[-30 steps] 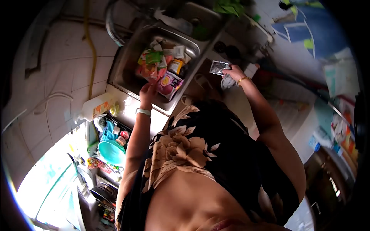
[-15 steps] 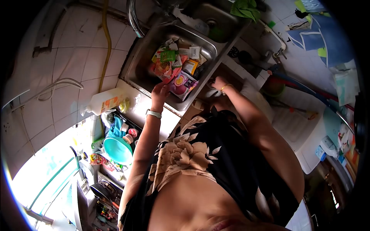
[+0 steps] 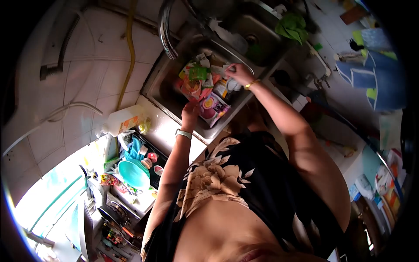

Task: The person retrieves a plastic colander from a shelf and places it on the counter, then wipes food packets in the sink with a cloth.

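Note:
Inside the steel sink basin lies a heap of small packets. Among them are a green packet, a red plastic bag and a purple fruit-print packet. My left hand, with a pale band at the wrist, reaches over the front rim, its fingers closed at the red bag's lower edge. Over the basin's right side is my right hand, wearing a gold-coloured bracelet, with its fingers closed. A crumpled whitish-grey thing hangs just under it; its kind is unclear.
The faucet arches over the back left of the sink. A second basin adjoins it, with a green cloth at its edge. Left of me are a large plastic jug and a turquoise basket.
My right hand has risen from below the sink's front edge to above the basin, with the whitish-grey thing. My left hand stays by the red bag. The view has shifted slightly.

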`<move>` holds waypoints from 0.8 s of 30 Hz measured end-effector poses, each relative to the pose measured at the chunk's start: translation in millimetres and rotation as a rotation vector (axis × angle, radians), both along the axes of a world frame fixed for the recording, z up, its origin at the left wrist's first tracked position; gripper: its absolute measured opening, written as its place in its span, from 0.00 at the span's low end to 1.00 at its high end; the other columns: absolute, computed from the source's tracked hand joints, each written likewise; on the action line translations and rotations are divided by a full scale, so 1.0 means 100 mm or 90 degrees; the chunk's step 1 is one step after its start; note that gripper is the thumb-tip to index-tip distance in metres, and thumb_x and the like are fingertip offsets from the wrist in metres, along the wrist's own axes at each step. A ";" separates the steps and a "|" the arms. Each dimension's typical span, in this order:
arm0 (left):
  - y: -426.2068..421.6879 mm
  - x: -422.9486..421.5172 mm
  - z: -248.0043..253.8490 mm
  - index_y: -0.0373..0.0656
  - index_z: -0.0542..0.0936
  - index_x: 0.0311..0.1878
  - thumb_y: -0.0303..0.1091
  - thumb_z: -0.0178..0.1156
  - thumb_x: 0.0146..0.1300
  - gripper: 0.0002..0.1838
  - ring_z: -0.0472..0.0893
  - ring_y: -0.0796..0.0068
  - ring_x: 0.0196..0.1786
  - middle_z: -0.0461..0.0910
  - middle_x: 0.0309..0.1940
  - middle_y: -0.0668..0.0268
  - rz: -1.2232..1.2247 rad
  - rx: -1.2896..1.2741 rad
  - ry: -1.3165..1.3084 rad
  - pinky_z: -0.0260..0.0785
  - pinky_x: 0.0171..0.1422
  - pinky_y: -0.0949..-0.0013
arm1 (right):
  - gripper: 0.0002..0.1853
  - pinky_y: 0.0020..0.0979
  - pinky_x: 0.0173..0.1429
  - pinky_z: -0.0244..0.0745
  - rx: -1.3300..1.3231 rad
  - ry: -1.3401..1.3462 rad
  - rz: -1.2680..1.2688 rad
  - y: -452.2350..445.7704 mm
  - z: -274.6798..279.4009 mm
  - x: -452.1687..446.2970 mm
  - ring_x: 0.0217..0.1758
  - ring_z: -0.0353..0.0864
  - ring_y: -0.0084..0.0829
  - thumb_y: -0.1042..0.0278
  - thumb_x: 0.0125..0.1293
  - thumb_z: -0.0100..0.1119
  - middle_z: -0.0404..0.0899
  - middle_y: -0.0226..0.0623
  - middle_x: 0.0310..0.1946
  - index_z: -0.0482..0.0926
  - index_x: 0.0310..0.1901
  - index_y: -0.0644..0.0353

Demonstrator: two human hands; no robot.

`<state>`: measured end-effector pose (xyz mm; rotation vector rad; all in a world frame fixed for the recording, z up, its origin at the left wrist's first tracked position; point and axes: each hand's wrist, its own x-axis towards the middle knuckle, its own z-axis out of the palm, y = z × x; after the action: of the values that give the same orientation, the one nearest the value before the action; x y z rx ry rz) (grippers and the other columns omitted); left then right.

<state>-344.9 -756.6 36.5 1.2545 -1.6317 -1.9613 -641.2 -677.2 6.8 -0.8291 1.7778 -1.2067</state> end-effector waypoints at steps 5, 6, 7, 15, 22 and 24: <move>-0.17 -0.21 -0.33 0.38 0.76 0.56 0.32 0.59 0.65 0.17 0.80 0.77 0.47 0.81 0.45 0.65 -0.001 -0.015 -0.066 0.73 0.47 0.74 | 0.14 0.44 0.45 0.76 0.051 0.352 0.060 -1.00 -0.43 0.39 0.38 0.82 0.45 0.58 0.53 0.66 0.83 0.42 0.33 0.82 0.38 0.56; -0.19 -0.29 -0.38 0.38 0.75 0.57 0.33 0.59 0.65 0.18 0.80 0.75 0.47 0.81 0.47 0.64 0.066 0.055 -0.078 0.74 0.48 0.72 | 0.15 0.44 0.45 0.76 0.052 0.366 0.076 -1.15 -0.54 0.45 0.38 0.83 0.45 0.56 0.54 0.66 0.83 0.42 0.34 0.82 0.38 0.56; -0.24 -0.36 -0.44 0.38 0.73 0.59 0.33 0.59 0.66 0.20 0.81 0.74 0.48 0.80 0.49 0.64 0.132 0.129 -0.090 0.74 0.49 0.70 | 0.15 0.44 0.45 0.76 0.084 0.391 0.116 -1.26 -0.56 0.50 0.39 0.83 0.45 0.56 0.54 0.66 0.83 0.43 0.34 0.82 0.38 0.57; -0.50 -0.60 -0.64 0.44 0.72 0.61 0.37 0.58 0.65 0.22 0.80 0.74 0.44 0.79 0.48 0.67 0.253 0.295 0.013 0.72 0.43 0.73 | 0.12 0.45 0.44 0.79 0.234 0.386 0.192 -1.37 -1.26 0.72 0.40 0.84 0.49 0.70 0.62 0.48 0.84 0.48 0.36 0.83 0.36 0.62; -0.66 -0.67 -1.25 0.45 0.73 0.58 0.38 0.59 0.65 0.19 0.80 0.73 0.49 0.78 0.48 0.69 0.254 0.190 -0.053 0.74 0.50 0.66 | 0.23 0.39 0.49 0.77 0.174 0.229 0.262 -1.08 -1.10 0.51 0.50 0.81 0.49 0.56 0.54 0.66 0.81 0.53 0.44 0.80 0.47 0.63; -0.59 -0.77 -0.90 0.46 0.73 0.58 0.39 0.61 0.65 0.19 0.80 0.73 0.49 0.78 0.48 0.70 0.264 0.215 -0.033 0.73 0.50 0.68 | 0.26 0.36 0.50 0.77 0.108 0.067 0.240 -0.97 -0.88 0.42 0.47 0.83 0.41 0.54 0.55 0.68 0.83 0.49 0.43 0.79 0.51 0.62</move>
<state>-421.9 -815.5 -53.9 1.6227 -0.9744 -1.9917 -599.5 -774.1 -81.6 -1.0847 1.6827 -0.7688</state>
